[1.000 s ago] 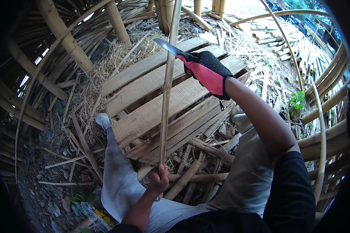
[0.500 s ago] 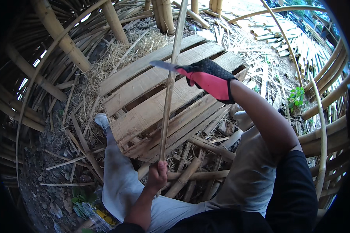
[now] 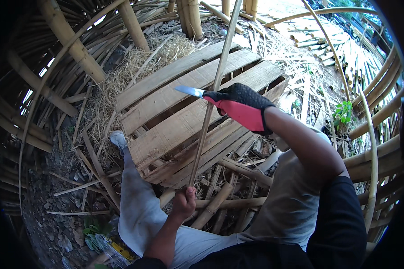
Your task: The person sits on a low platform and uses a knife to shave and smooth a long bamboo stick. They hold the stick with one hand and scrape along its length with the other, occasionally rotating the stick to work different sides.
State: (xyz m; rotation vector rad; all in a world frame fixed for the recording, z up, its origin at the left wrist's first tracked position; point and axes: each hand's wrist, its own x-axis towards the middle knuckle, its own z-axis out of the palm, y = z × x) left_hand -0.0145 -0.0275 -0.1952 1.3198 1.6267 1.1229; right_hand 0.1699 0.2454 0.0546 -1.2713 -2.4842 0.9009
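My bare left hand [image 3: 183,205] is closed round the lower end of a long, thin bamboo strip [image 3: 203,139]. The strip slants up and away to the right, over a slatted wooden pallet [image 3: 164,138] between my legs. In a black and pink glove, my right hand [image 3: 241,106] grips a knife [image 3: 189,91], its handle hidden in the fist. The blade points left and crosses the strip around its middle; whether the edge touches it I cannot tell. The gloved fingers lie right beside the strip.
Straw [image 3: 155,56] is heaped beyond the pallet. Thick bamboo posts [image 3: 72,42] stand at the left, and cut bamboo poles [image 3: 341,58] lie at the far right. Bamboo offcuts [image 3: 215,204] litter the ground between my legs. A green plant [image 3: 342,113] grows at the right.
My right hand with the knife has come down and slightly nearer. The strip's upper end has swung to the right, while my left hand has stayed almost in place.
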